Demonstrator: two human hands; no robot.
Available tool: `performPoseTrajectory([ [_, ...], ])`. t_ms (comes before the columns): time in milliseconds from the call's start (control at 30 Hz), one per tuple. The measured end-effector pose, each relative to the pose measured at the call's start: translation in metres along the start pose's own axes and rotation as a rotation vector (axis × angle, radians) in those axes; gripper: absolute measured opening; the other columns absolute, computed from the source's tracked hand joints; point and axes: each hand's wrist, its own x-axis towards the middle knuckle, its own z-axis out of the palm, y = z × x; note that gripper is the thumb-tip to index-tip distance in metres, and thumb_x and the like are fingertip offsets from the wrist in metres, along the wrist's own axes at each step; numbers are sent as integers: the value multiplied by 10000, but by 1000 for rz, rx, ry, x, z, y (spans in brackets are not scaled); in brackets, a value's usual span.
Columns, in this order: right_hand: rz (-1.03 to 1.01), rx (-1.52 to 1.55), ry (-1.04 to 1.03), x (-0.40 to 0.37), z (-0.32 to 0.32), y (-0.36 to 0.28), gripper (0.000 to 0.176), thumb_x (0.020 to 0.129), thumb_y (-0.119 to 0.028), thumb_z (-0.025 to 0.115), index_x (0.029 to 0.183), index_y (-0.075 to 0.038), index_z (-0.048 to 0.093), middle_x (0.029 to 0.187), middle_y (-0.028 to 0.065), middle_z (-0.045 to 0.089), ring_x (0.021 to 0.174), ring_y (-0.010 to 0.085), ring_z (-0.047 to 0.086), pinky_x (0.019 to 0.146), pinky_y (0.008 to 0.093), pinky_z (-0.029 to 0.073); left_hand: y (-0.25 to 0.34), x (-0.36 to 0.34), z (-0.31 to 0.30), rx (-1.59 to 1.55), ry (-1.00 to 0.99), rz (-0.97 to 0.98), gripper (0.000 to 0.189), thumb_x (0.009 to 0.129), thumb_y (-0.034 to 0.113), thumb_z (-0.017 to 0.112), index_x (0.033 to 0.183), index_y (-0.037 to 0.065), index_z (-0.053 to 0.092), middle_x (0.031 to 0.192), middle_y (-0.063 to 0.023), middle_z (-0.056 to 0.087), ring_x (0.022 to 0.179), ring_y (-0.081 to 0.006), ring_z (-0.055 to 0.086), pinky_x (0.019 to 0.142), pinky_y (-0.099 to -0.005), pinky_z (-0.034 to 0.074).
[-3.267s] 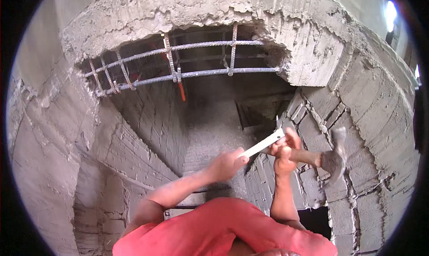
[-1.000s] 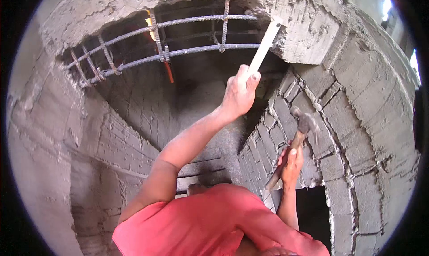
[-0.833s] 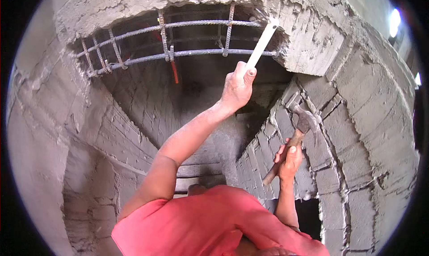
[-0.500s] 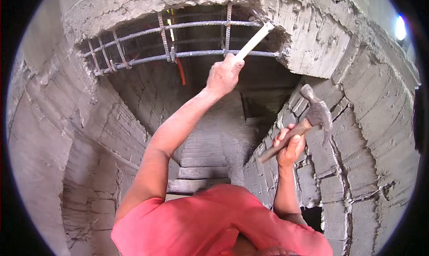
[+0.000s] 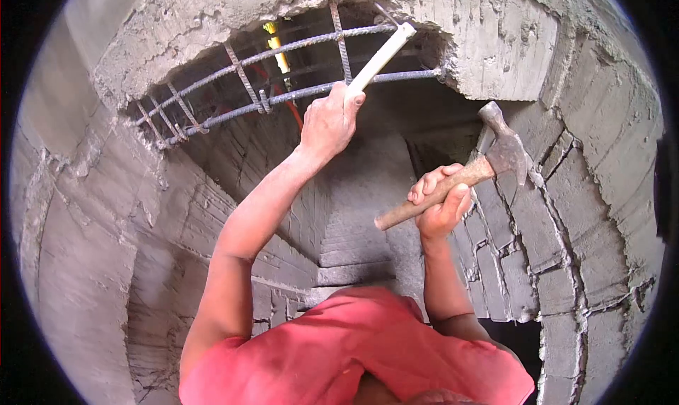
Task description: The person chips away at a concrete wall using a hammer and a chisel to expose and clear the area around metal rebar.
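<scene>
My left hand [image 5: 329, 125] is closed round the lower end of a pale, straight stick-like tool [image 5: 380, 60]. The far end of that tool lies by the upper reinforcing bar [image 5: 304, 42], near the broken concrete edge [image 5: 424, 16], with a thin metal tip beyond it. Lower and to the right, my right hand [image 5: 440, 201] grips the wooden handle of a claw hammer [image 5: 508, 154]. The hammer's metal head points up and right, apart from the pale tool.
Curved rebar with crossing bars spans the opening. A yellow tube [image 5: 278, 48] hangs behind it, near an orange-red line. Rough concrete walls [image 5: 78, 263] stand on both sides, cracked at the right [image 5: 559, 242]. Steps [image 5: 356, 272] lie below.
The view has shifted and turned slightly. Both hands appear further left, with the hammer a little higher in view. Each hand keeps its hold, and the yellow tube shows more clearly.
</scene>
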Motion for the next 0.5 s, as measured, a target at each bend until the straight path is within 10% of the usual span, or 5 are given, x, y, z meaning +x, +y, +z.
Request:
performPoseTrajectory([
  [500, 5, 28, 39, -11, -8, 13, 505, 1000, -547, 460, 1125, -58, 430, 772, 91, 492, 575, 176, 507, 540, 344, 484, 11, -3, -14, 85, -47, -25, 321, 1011, 356, 511, 948, 42, 499, 655, -223, 616, 640, -448, 640, 546, -553, 488],
])
